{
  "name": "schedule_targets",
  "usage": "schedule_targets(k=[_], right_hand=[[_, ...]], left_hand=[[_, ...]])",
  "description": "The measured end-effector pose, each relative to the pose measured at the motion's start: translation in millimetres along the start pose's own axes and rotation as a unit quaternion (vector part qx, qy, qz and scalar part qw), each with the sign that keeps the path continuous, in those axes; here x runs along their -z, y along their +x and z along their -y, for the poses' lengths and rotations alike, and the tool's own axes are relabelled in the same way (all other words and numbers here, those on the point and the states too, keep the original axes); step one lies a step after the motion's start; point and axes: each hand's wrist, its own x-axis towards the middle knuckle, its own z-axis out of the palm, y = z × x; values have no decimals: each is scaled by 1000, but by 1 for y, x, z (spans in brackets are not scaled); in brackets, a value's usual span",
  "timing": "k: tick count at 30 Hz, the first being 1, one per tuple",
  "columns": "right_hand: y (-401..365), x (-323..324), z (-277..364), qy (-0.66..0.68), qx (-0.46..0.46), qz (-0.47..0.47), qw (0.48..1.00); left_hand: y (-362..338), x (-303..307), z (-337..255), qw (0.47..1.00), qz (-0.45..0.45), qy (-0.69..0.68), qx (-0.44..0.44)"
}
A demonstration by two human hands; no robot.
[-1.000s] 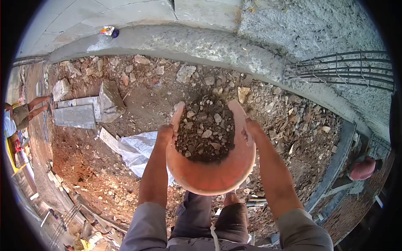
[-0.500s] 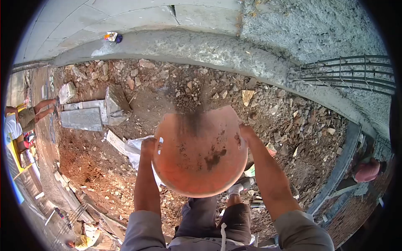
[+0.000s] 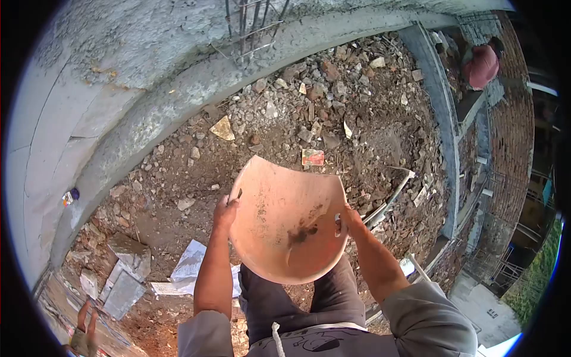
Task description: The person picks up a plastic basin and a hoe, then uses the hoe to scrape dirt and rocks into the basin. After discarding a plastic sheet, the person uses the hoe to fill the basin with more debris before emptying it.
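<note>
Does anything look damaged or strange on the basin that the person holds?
Yes. The basin, gripped at its sides by the left hand and right hand, seems to lack part of its far rim. The edge there runs straight with sharp corners, as if broken off. A dark smear of dirt clings inside.

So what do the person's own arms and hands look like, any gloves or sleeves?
The left hand and the right hand are bare: no gloves, and no watch or band shows at either wrist. Loose, creased grey sleeves, the left sleeve and the right sleeve, cover the arms only down to about the elbows; below that nothing is worn.
</note>
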Motion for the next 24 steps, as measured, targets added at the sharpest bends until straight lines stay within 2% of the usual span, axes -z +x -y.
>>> schedule_targets(k=[3,6,7,9,11,13,15,16,17,19,22,24], right_hand=[[14,37,-43,49,26,35,998],[26,67,-65,142,33,81,986],[31,78,-75,169,35,104,979],[42,99,-90,202,32,90,975],[62,128,-98,234,47,80,968],[70,165,-102,250,40,56,966],[103,200,-124,350,31,82,933],[111,212,-127,353,10,14,936],[123,223,-134,353,14,-7,936],[136,236,-135,408,-38,-23,912],[164,228,-147,435,-98,-19,895],[185,206,-156,428,-154,16,891]], left_hand=[[-11,-32,-34,993,-3,96,-73],[-33,-71,-81,990,5,136,-43],[-39,-83,-86,989,0,148,-28],[-31,-108,-80,983,13,181,-19],[-31,-159,-99,975,18,220,-20],[-19,-214,-99,979,18,199,-38],[-8,-271,-103,961,62,257,-79],[-9,-303,-109,950,86,284,-96],[-8,-335,-114,936,71,323,-122],[-26,-394,-135,899,49,401,-169],[-34,-434,-143,851,-6,502,-154],[-29,-423,-145,840,-29,531,-105]])
